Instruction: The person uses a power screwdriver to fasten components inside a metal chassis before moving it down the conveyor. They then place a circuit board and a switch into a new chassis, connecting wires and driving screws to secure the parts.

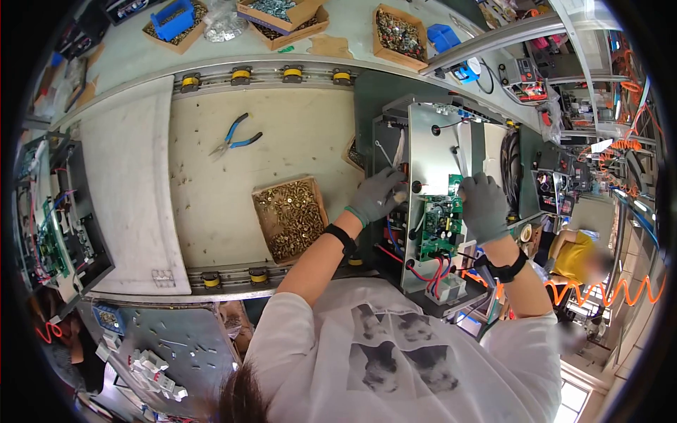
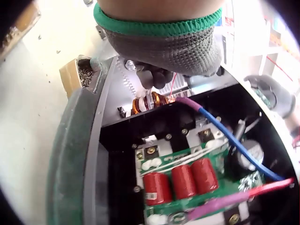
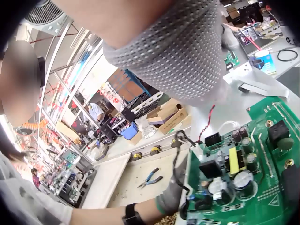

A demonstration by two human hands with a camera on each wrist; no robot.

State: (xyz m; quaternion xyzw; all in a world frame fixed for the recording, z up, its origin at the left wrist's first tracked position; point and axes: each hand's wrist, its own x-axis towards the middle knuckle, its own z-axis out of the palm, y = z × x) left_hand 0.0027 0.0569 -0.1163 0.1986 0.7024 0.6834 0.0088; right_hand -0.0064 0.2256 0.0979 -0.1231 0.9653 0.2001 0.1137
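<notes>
An opened metal equipment case (image 1: 395, 134) stands on the bench, its upright silver panel (image 1: 430, 141) carrying a green circuit board (image 1: 441, 225). My left hand (image 1: 379, 197), in a grey glove with a green cuff, reaches in at the case's left side. In the left wrist view its dark fingertips (image 2: 157, 78) bend down just above a copper-wound coil (image 2: 150, 102); I cannot tell whether they hold anything. Red capacitors (image 2: 183, 182) and blue and red wires lie below. My gloved right hand (image 1: 484, 208) is at the panel's right side, by the board's upper edge, its fingertips largely hidden.
Left of the case lie a cardboard box of brass-coloured screws (image 1: 290, 218) and blue-handled pliers (image 1: 236, 134). More boxes of small parts (image 1: 400, 32) stand along the far bench. An orange coiled hose (image 1: 599, 292) hangs at right, near a person in yellow (image 1: 572, 257).
</notes>
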